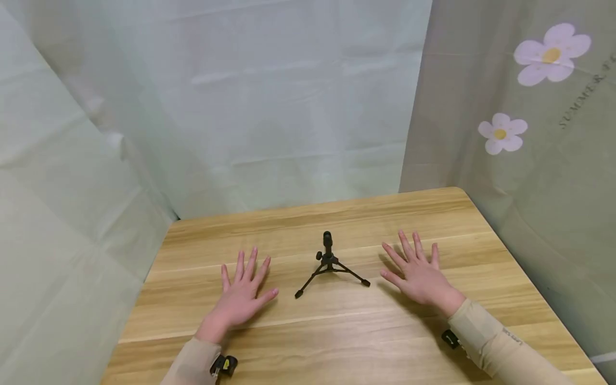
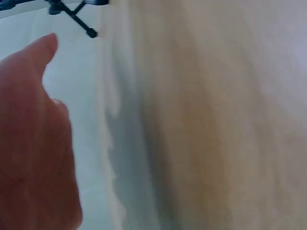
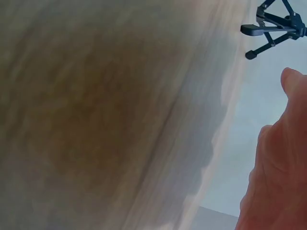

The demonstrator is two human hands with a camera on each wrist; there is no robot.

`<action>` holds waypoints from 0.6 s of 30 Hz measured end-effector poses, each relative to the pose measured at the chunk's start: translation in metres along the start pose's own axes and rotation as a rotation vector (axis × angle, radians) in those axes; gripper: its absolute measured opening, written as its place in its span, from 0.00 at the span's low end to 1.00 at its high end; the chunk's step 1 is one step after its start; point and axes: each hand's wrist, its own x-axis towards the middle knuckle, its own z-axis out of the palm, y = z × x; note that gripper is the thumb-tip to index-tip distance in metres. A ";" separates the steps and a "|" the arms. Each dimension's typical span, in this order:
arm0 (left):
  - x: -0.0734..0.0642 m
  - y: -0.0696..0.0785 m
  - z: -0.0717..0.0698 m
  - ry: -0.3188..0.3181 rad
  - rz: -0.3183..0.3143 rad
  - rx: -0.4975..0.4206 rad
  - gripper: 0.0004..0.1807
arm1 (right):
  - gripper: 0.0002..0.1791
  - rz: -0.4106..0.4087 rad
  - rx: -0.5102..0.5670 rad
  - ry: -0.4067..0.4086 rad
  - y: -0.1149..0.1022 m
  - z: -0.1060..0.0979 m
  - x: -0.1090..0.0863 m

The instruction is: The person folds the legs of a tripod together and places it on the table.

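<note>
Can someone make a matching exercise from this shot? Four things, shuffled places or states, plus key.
Column 1
1. Left hand
2. Black stand
3. Tabletop
4. Right hand

Column 2
A. Wood-grained
B. Fingers spread, to the right of the stand
C. Fingers spread, to the left of the stand
D. Upright between the two hands, legs splayed

Pairs: 1-C, 2-D, 3-A, 4-B

Both hands (image 1: 239, 302) (image 1: 422, 280) well apart, fingers (image 1: 251, 264) spread
</note>
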 end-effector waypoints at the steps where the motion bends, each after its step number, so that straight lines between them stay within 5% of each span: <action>1: -0.001 0.001 -0.001 -0.005 0.002 -0.010 0.48 | 0.43 -0.002 0.004 0.002 0.000 0.000 0.000; 11: -0.007 -0.002 0.000 -0.001 0.039 -0.159 0.47 | 0.40 -0.066 0.148 0.039 0.006 -0.001 0.000; 18: -0.008 0.004 -0.002 0.066 0.042 -0.322 0.47 | 0.33 -0.126 0.294 0.072 0.007 -0.009 0.010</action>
